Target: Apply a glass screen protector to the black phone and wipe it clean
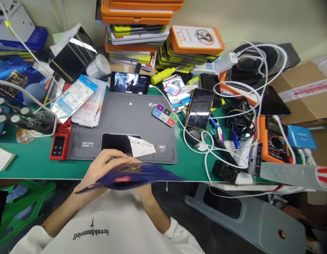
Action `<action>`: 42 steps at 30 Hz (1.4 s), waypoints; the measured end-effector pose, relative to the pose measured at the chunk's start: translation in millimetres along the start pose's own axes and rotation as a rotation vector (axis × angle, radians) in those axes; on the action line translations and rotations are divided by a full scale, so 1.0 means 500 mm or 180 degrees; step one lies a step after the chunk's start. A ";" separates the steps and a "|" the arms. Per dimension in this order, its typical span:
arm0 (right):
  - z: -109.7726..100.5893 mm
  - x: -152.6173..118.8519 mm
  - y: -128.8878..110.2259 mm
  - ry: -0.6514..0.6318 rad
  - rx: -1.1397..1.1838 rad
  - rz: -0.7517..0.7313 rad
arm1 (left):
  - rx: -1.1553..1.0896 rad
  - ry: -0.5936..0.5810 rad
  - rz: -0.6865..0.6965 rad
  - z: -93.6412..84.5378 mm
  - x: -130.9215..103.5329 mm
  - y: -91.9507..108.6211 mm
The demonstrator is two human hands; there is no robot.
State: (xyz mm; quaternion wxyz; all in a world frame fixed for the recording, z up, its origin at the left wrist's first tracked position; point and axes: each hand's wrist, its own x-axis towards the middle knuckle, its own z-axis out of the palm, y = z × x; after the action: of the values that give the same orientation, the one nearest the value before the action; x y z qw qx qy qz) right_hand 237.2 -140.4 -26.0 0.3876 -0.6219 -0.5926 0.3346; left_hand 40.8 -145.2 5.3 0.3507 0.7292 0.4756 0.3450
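A dark blue, glossy packet [150, 176], blurred by motion and seen almost edge-on, is held in front of my chest at the table's near edge. My left hand [103, 164] is closed on it, with bent fingers reaching over its far side. From the right, my right hand [144, 190] goes in behind the packet, which hides its fingers. Just beyond the hands, a dark-screened phone [114, 140] lies on the grey work mat [121, 116]. A crumpled white wipe [142, 146] covers its right end.
A lit phone [130, 83] leans at the mat's back edge. Left stand a red device [59, 144] and a screwdriver holder [44, 121]. Right lie another phone [200, 108], looped white cables [209, 150] and an orange multimeter [274, 141]. Orange cases [138, 17] are stacked behind.
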 end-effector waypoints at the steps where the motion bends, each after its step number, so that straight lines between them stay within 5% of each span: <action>1: -0.014 0.003 -0.004 -0.0150 0.0079 -0.0102 | -0.0075 -0.0033 -0.0115 -0.005 -0.005 -0.006; 4: -0.070 0.023 0.004 -0.0627 0.0671 -0.0079 | 0.0115 0.0475 -0.0467 -0.025 -0.020 -0.030; 6: -0.105 0.049 0.027 -0.0299 0.0767 0.0115 | 0.0293 0.0676 -0.0656 -0.037 -0.028 -0.046; 9: -0.130 0.101 0.077 0.0640 -0.0456 -0.0057 | 0.0444 0.0720 -0.0918 -0.044 -0.040 -0.062; 15: -0.105 0.151 0.121 0.0797 -0.1765 -0.0926 | 0.0525 0.0389 -0.1276 -0.028 -0.049 -0.048; 21: -0.103 0.088 0.048 0.1148 -0.0640 -0.2127 | 0.0661 -0.0261 -0.1086 -0.021 -0.052 -0.038; 25: -0.096 0.073 -0.004 0.0477 -0.0687 -0.2428 | 0.0845 -0.0350 -0.0714 -0.018 -0.060 -0.046; 30: -0.112 0.106 -0.030 -0.0243 -0.0267 -0.1782 | 0.0899 -0.0305 -0.0443 -0.025 -0.069 -0.051; 38: -0.169 0.152 0.010 -0.2554 0.0170 -0.1031 | 0.0547 -0.0108 -0.0775 -0.028 -0.079 -0.048; 42: -0.170 0.169 0.033 -0.2772 -0.0043 -0.0861 | 0.0299 -0.0006 -0.0817 -0.017 -0.084 -0.057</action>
State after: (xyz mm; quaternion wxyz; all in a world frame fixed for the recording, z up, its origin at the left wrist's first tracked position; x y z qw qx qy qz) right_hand 325.6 -63.2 3.7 0.1385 -0.3428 -0.7784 0.5074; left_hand 7.8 -174.5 -21.4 0.3579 0.6783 0.5802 0.2740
